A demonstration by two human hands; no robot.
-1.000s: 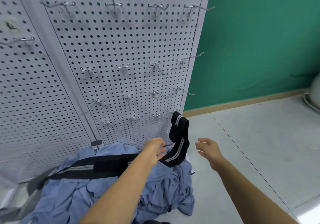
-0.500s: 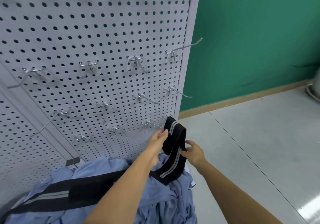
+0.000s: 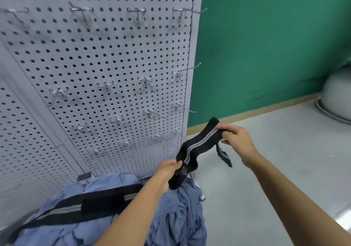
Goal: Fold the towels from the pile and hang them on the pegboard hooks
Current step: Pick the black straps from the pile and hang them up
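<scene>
A long black strip of cloth with grey stripes (image 3: 199, 145) stretches between my hands in front of the white pegboard (image 3: 106, 59). My right hand (image 3: 237, 138) pinches its upper end, with a short tail hanging below the fingers. Lower down, my left hand (image 3: 170, 171) grips the strip just above the pile. The rest of the strip trails left across the pile of blue towels (image 3: 176, 219). Bare metal hooks (image 3: 183, 108) stick out of the board in rows, the lowest ones just above my left hand.
A green wall (image 3: 266, 46) with a wooden skirting stands to the right of the pegboard. Grey floor (image 3: 275, 169) lies under my right arm. A rounded grey object (image 3: 336, 95) sits at the far right edge.
My right hand has taken the strip's upper end and pulled it up and to the right. My left hand has slid lower along the strip. The view has swung upward.
</scene>
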